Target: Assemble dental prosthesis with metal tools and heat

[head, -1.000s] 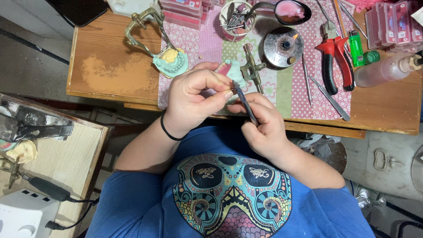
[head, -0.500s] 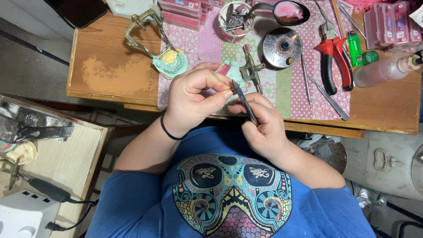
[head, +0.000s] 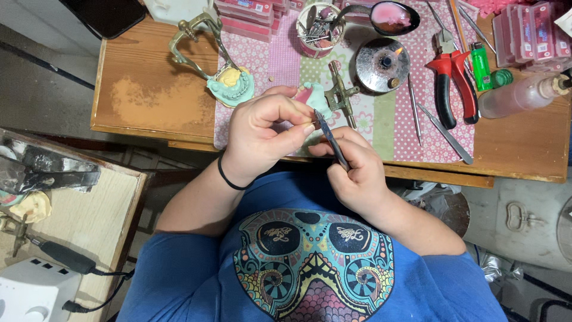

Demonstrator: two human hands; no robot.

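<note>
My left hand (head: 265, 134) is pinched shut on a tiny object held between thumb and fingertips; the object is too small to identify. My right hand (head: 354, 170) grips a thin dark metal hand tool (head: 330, 140) whose tip points up toward the left fingertips. Both hands hover at the near edge of the wooden workbench (head: 149, 95), above my blue printed shirt. Just behind the hands lies a pale green and pink dental cast on a metal articulator (head: 333, 95), partly hidden by my fingers.
A second dental model in a brass articulator (head: 229, 83) stands left. A cup of tools (head: 319, 24), round metal burner (head: 382, 64), red pliers (head: 454, 83), green lighter (head: 480, 64), clear bottle (head: 518, 95) and metal probes (head: 444, 134) lie on the patterned mat (head: 411, 125). A side table (head: 77, 220) is at lower left.
</note>
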